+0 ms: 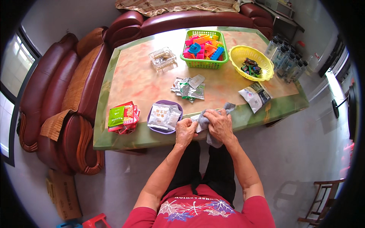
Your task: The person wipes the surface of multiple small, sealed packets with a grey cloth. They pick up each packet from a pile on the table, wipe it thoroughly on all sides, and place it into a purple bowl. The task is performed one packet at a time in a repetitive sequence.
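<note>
At the table's near edge, my left hand (pixel 186 132) pinches one end of a small white sachet (pixel 195 118). My right hand (pixel 219 123) is closed round a grey cloth (pixel 229 107), pressed against the sachet; part of the cloth hangs below the table edge. Just left of my left hand, a purple dish (pixel 161 131) holds several white sachets (pixel 164 116). Farther left lies a stack of red packets (pixel 130 123) with a green packet (pixel 116 116) on top. Beyond my hands is a loose pile of silver and green sachets (pixel 189 88).
A white and dark bag (pixel 255 97) lies to the right. Farther back stand a clear plastic box (pixel 162 59), a green basket (pixel 201 65) of colourful toy blocks and a yellow basket (pixel 243 51) with small dark packets. Several clear bottles (pixel 285 60) line the right edge. Red sofas (pixel 194 22) flank the table.
</note>
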`<state>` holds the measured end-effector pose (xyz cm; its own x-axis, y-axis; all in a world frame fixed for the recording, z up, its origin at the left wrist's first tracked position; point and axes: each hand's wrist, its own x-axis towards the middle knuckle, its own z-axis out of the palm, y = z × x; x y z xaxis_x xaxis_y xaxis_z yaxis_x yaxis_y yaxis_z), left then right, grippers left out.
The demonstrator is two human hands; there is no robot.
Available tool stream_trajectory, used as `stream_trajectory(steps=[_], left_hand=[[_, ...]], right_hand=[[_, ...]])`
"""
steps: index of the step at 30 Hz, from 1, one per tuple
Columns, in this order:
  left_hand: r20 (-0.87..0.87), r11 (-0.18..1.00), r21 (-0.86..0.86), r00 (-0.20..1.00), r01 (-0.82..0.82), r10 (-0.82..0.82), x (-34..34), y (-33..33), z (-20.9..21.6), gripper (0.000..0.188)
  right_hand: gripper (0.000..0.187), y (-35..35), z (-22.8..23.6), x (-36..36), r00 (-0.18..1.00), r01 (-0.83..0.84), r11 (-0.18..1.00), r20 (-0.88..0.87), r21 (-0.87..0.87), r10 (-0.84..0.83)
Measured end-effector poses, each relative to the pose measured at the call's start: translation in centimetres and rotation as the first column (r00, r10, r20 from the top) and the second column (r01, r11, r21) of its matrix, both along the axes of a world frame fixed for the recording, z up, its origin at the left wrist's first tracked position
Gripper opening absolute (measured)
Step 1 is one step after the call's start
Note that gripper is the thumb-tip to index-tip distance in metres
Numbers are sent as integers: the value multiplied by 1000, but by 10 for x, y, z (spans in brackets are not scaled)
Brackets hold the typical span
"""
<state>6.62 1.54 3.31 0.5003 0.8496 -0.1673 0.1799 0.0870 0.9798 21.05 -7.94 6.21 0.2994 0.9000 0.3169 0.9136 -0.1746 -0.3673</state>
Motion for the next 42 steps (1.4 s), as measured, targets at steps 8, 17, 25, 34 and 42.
stream_trajectory(steps=[8, 17, 25, 34, 42], left_hand=[[112, 998, 26, 993, -49, 46, 1, 8, -23, 24], [62, 994, -69, 994, -80, 84, 3, -2, -3, 26], [-5, 959, 285, 1000, 2, 0, -2, 11, -24, 26], [22, 999, -45, 999, -26, 27, -1, 0, -5, 27], [-14, 999, 33, 1000, -12, 12, 2, -2, 1, 27]], right_hand=[[41, 23, -9, -15, 959, -107, 989, -253, 103, 130], [48, -42, -4, -8, 951, -306, 949, -28, 76, 309], [43, -5, -13, -21, 972, -148, 968, -150, 202, 180], [36, 12, -17, 2, 959, 219, 974, 174, 49, -225], [45, 3, -22, 19, 946, 301, 950, -147, 82, -288]])
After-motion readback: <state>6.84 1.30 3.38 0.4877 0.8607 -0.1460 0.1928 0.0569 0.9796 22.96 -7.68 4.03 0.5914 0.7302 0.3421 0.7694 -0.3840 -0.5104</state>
